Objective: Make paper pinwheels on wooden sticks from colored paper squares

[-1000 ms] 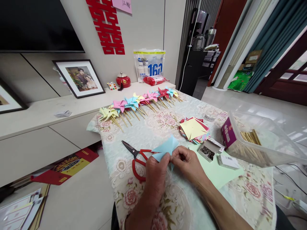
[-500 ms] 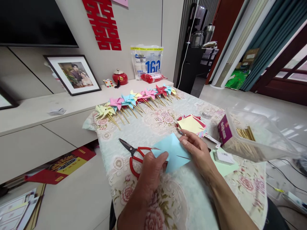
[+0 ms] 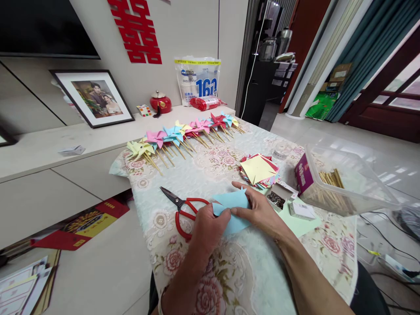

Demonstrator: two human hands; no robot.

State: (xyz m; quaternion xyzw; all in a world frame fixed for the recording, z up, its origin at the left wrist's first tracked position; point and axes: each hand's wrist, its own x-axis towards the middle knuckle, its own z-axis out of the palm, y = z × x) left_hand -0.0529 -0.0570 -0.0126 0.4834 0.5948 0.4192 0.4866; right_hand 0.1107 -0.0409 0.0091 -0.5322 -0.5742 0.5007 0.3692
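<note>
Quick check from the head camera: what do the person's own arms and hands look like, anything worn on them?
Both the left hand and the right hand are bare, with no gloves and no rings that show. Both forearms are uncovered as far as the bottom edge of the picture, so no sleeves appear. A thin pale band seems to circle the left wrist at the lower edge; its details are unclear.

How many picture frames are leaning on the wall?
2: one framed photo on the counter left of the red jar, another frame cut off at the left edge.
</note>
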